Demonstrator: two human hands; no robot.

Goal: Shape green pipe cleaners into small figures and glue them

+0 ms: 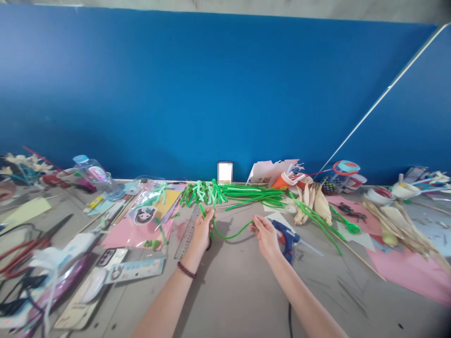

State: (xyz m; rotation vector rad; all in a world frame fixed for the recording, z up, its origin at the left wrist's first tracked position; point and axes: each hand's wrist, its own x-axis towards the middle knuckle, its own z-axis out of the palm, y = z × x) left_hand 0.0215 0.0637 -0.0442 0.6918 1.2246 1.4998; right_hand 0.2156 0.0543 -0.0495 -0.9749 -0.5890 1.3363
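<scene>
A thin green fuzzy stem (230, 237) sags in a curve between my two hands. My left hand (203, 228), with a dark bead bracelet at the wrist, is closed on one end of it, where the green forms a loop. The other end is pinched in the fingertips of my right hand (263, 231). Behind my hands lies a bundle of long green stems (253, 191), and beside it a cluster of short bent green pieces (202, 191). A blue glue gun (289, 238) rests just right of my right hand.
A clear ruler (186, 232) lies left of my left hand. Further left are a plastic packet (144, 216), a bottle (93, 172) and red-handled scissors (28, 253). Dried husks (320, 206), paper cups (282, 180) and pink paper (408, 272) are on the right. A blue panel (211, 94) stands behind.
</scene>
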